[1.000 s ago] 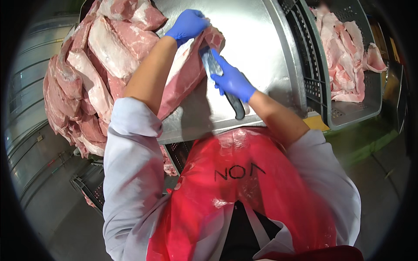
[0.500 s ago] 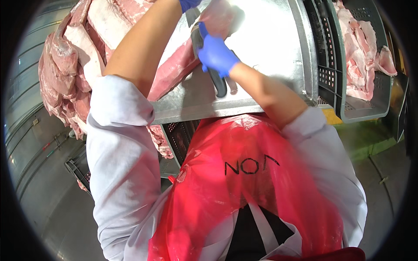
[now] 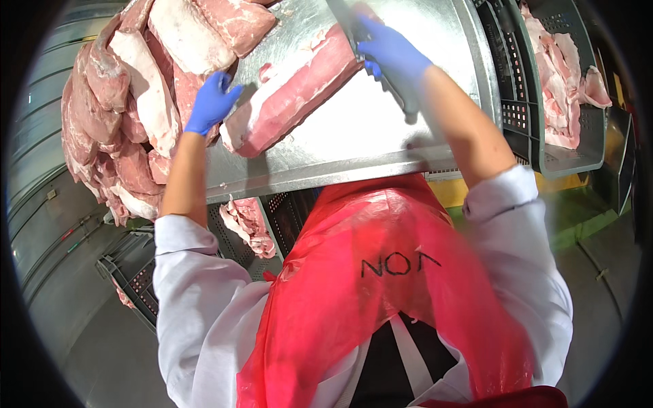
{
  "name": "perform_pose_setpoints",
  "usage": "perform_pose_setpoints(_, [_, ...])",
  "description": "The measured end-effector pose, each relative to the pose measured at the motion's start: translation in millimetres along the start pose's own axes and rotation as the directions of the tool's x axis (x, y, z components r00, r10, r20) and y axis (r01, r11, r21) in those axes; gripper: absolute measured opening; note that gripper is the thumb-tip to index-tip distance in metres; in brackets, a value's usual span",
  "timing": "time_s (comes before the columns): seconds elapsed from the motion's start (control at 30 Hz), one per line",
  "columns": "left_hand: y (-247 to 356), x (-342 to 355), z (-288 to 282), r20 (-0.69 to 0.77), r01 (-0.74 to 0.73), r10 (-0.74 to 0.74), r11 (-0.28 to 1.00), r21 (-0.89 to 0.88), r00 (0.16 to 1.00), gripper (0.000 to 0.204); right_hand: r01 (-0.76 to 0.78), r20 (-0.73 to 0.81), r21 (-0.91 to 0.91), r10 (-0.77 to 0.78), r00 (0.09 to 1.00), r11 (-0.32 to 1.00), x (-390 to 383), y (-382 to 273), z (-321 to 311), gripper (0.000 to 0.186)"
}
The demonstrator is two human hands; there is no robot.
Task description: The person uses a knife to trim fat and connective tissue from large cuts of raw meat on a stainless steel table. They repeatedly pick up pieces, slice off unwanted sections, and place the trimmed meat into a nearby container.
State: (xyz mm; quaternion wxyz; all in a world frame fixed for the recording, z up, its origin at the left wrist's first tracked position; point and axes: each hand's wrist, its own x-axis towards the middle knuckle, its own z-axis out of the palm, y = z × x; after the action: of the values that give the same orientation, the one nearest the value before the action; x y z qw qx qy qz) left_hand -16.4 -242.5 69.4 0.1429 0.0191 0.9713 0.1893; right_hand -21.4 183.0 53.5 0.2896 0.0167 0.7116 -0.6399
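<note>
A long piece of pink meat (image 3: 292,98) with a pale fatty side lies slantwise on the metal table (image 3: 340,146). Beside its near left end is my left hand (image 3: 214,103) in a blue glove, fingers apart and holding nothing. My right hand (image 3: 393,51), also gloved in blue, grips a knife (image 3: 403,98) by its dark handle, whose end sticks out below the fist. The blade points up and away to the left, over the far right end of the meat. Motion blur keeps me from telling whether the blade touches it.
A big heap of meat pieces (image 3: 102,102) covers the table's left side. Right of the raised table rim stands a dark perforated crate (image 3: 571,160) holding pale trimmings (image 3: 561,88). Below the near edge, another crate (image 3: 272,224) contains meat scraps (image 3: 248,224). A further crate (image 3: 139,279) stands lower left.
My left hand has come back from the far edge to the meat's near left end. My right hand has moved right and away with the knife. The meat now lies more fully in view.
</note>
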Motion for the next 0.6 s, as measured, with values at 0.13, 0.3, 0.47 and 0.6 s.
perform_pose_setpoints(0.13, [87,46,42,-0.084,-0.157,0.135,0.905,-0.396,0.987,0.061,-0.016,-0.056,-0.046,0.013,0.998,0.999,30,0,5,0.079])
perform_pose_setpoints(0.3, [161,105,62,0.339,-0.198,0.273,0.950,-0.240,0.900,0.041,0.060,-0.197,-0.014,-0.061,0.978,0.998,38,28,10,0.080])
perform_pose_setpoints(0.47, [163,111,62,0.249,-0.436,0.406,0.896,0.080,0.879,0.036,-0.025,-0.256,-0.064,0.008,0.967,0.998,26,24,26,0.075])
perform_pose_setpoints(0.6, [164,101,45,0.290,-0.404,0.372,0.913,0.060,0.882,0.034,0.084,-0.288,-0.201,-0.141,0.947,0.976,34,30,30,0.074])
